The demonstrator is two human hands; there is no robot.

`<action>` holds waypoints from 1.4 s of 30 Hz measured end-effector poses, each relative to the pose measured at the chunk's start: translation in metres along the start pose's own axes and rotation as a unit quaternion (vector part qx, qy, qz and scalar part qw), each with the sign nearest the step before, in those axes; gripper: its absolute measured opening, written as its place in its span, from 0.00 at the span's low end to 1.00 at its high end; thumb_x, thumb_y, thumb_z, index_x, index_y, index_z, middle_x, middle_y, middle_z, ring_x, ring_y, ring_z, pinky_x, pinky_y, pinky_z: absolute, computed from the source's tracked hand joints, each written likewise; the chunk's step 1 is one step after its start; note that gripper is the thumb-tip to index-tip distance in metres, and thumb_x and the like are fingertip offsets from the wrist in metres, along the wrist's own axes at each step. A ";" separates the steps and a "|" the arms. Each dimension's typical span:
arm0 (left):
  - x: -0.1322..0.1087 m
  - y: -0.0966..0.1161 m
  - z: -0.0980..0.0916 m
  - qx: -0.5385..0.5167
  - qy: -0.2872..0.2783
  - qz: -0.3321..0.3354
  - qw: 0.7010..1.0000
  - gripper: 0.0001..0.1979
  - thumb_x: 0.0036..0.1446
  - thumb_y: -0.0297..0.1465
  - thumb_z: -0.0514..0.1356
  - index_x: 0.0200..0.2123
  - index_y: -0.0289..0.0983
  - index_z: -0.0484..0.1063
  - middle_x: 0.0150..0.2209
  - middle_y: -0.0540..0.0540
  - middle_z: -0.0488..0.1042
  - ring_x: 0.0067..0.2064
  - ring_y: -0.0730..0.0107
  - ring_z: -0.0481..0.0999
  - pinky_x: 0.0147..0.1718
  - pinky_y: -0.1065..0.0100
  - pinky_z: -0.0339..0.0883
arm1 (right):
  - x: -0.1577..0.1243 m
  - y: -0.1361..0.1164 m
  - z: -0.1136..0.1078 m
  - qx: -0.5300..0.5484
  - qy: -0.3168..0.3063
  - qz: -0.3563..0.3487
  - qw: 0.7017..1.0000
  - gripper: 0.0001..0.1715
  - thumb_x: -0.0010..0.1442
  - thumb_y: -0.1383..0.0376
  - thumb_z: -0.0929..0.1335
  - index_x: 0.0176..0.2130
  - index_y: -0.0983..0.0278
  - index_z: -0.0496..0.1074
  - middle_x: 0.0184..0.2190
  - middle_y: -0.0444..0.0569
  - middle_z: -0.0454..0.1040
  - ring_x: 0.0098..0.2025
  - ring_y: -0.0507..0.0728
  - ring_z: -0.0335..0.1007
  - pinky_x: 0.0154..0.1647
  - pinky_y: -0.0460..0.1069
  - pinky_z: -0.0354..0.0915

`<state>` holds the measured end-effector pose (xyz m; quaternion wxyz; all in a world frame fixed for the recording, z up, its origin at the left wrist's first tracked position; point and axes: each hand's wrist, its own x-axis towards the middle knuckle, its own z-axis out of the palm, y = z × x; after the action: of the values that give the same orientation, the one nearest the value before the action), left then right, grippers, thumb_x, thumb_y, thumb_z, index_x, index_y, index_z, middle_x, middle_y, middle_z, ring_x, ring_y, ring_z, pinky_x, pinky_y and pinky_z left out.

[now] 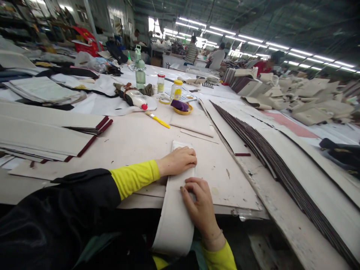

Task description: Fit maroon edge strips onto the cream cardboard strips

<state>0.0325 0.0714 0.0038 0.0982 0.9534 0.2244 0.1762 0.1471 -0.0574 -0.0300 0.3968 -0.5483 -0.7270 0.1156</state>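
Slack from a long pale-grey leather-like strip [174, 221] hangs over the counter's [135, 142] near edge. The right hand [201, 208] lies flat on the strip there, fingers spread. Just beyond, the left hand [178, 161] presses its far end, fingers together. Smoothing it likely goes best with even pressure and the strip held square. Farther off lies a yellow-handled brush [157, 120].

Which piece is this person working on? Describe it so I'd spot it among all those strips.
Find the big pale work board before the person. Near its front edge, the left hand and right hand press on one long off-white strip. Unlike the dark-edged stacks left and right, it lies alone and curls down over the edge.
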 end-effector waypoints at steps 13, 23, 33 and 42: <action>-0.005 -0.006 -0.038 -0.140 -0.175 -0.126 0.966 0.20 0.59 0.42 0.46 0.34 0.34 0.69 0.33 0.47 0.73 0.33 0.72 0.69 0.30 0.74 0.57 | 0.001 -0.001 0.002 0.003 0.002 0.009 1.000 0.04 0.56 0.67 0.64 0.29 0.62 0.65 0.35 0.49 0.67 0.41 0.56 0.60 0.42 0.54 0.59; -0.011 -0.015 -0.032 -0.186 -0.233 -0.120 0.947 0.14 0.49 0.31 0.58 0.41 0.34 0.67 0.40 0.49 0.72 0.39 0.72 0.69 0.36 0.76 0.59 | 0.000 0.001 -0.005 0.011 0.021 0.004 1.000 0.06 0.57 0.66 0.63 0.37 0.61 0.67 0.38 0.50 0.67 0.44 0.57 0.61 0.44 0.54 0.61; -0.013 0.002 -0.020 -0.086 -0.141 -0.085 0.983 0.16 0.51 0.30 0.57 0.44 0.33 0.68 0.42 0.43 0.70 0.44 0.66 0.68 0.43 0.70 0.59 | 0.004 0.001 -0.006 -0.039 -0.019 0.011 0.999 0.09 0.57 0.67 0.62 0.40 0.61 0.67 0.39 0.50 0.68 0.44 0.57 0.61 0.46 0.55 0.61; -0.021 0.017 -0.004 -0.024 -0.047 -0.052 0.997 0.13 0.56 0.29 0.54 0.45 0.33 0.66 0.42 0.43 0.67 0.45 0.66 0.64 0.46 0.67 0.58 | 0.003 0.001 -0.005 -0.037 -0.004 -0.001 0.999 0.09 0.57 0.68 0.61 0.40 0.61 0.67 0.39 0.50 0.68 0.44 0.57 0.61 0.45 0.55 0.62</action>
<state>0.0198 0.0468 0.0059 0.1409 0.9452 0.2640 0.1309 0.1512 -0.0557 -0.0262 0.3734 -0.5613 -0.7331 0.0906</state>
